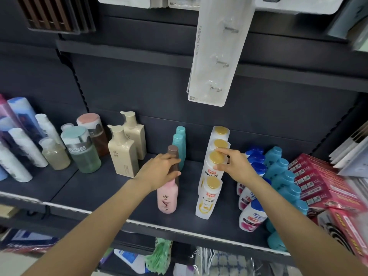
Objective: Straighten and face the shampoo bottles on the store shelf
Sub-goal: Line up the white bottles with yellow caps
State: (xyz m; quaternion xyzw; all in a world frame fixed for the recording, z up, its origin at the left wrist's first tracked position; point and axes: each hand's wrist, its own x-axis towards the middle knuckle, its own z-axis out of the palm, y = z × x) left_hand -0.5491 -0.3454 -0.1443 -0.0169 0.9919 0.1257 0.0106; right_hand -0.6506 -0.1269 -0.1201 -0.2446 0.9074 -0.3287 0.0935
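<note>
On the dark shelf (111, 188) stands a pink bottle (166, 198) with a brown neck and cap. My left hand (159, 172) is wrapped around its neck. Behind it stand two teal bottles (180, 144). To the right runs a front-to-back row of white Pantene bottles with gold caps (208, 198). My right hand (235, 166) pinches the gold cap of the third bottle from the back (216, 157). Further right stand white bottles with blue caps (252, 216) and a row of teal bottles (286, 182).
Two beige pump bottles (123, 154) and several clear and white bottles (83, 150) fill the shelf's left side. Red boxes (318, 182) sit at the right. A white hook package (217, 50) hangs above the Pantene row. A lower shelf holds packaged goods (159, 255).
</note>
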